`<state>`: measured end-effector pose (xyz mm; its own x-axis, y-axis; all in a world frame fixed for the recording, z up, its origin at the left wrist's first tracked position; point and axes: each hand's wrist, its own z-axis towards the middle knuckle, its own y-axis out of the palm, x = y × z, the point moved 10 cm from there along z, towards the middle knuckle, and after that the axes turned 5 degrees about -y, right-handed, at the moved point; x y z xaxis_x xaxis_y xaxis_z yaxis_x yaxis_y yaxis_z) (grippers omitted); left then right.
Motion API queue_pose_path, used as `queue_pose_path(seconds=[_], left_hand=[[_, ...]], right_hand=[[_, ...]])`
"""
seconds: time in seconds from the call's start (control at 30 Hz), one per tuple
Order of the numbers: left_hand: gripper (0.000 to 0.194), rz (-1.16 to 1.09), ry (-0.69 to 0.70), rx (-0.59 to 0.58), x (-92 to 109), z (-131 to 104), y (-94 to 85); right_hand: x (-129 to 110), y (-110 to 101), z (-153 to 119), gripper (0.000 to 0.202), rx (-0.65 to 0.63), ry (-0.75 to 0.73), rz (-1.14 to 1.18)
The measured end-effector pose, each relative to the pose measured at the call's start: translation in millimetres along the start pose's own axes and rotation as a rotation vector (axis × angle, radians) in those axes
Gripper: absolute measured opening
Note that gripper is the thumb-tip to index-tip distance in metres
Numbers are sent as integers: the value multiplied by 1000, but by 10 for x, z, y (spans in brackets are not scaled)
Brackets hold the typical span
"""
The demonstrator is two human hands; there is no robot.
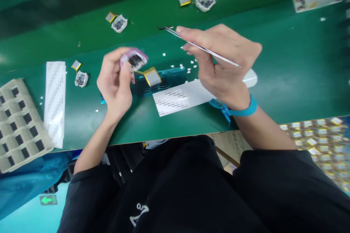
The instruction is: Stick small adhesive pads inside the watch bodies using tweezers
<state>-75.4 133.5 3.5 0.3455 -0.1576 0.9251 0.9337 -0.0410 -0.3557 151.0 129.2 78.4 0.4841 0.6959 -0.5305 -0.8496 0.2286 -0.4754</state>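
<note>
My left hand (116, 80) is closed on a small purple-and-white device housing (136, 60) with a circuit board showing inside. From it a yellow-edged battery (152, 76) hangs by thin wires. In my right hand (222, 62) is a pair of tweezers (202, 48), pointing left, with a small dark piece (161, 28) at the tips. Below the tips, small white bits lie scattered on the green bench. Under my right hand lies a white printed sheet (177, 98), and left of it a dark strip with blue film (171, 76).
White open housings with batteries lie at the back (205, 1), back left (119, 23) and left (81, 79). A white printed strip (55, 105) is beside a moulded tray (23, 123) at the left edge. Many batteries (322, 142) sit at lower right.
</note>
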Motion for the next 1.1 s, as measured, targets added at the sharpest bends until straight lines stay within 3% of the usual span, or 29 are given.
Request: queue_pose_path(seconds=[0.03, 0.1, 0.23, 0.37, 0.47, 0.6, 0.7, 0.83, 0.9, 1.03, 1.1], left_hand=[[53, -57, -72, 78, -124, 45, -114], [54, -134, -160, 103, -358, 132, -199], [44, -133, -181, -50, -611, 207, -85], [36, -254, -156, -20, -580, 150, -31], [34, -416, -249, 34, -550, 86, 10], [42, -583, -330, 153, -467, 11, 2], [45, -620, -321, 162, -380, -7, 28], [48, -605, -290, 165, -324, -16, 44], [49, -588, -268, 173, -311, -18, 37], [52, -551, -249, 167, -317, -21, 39], [52, -538, -241, 163, -323, -23, 37]], right_hand=[[4, 30, -27, 24, 4, 18, 26], [6, 118, -93, 23, -23, 32, 77], [-76, 296, -230, 25, -145, -74, 52], [-246, 316, -355, 41, -127, -258, 38], [-295, 374, -396, 51, -170, -272, 105], [-523, 373, -440, 60, -181, -481, -64], [-451, 383, -419, 56, -247, -395, -19], [-272, 518, -460, 40, -446, -222, -9], [-305, 538, -482, 39, -471, -279, -85], [-526, 440, -489, 48, -331, -507, -164], [-517, 421, -469, 50, -311, -476, -119]])
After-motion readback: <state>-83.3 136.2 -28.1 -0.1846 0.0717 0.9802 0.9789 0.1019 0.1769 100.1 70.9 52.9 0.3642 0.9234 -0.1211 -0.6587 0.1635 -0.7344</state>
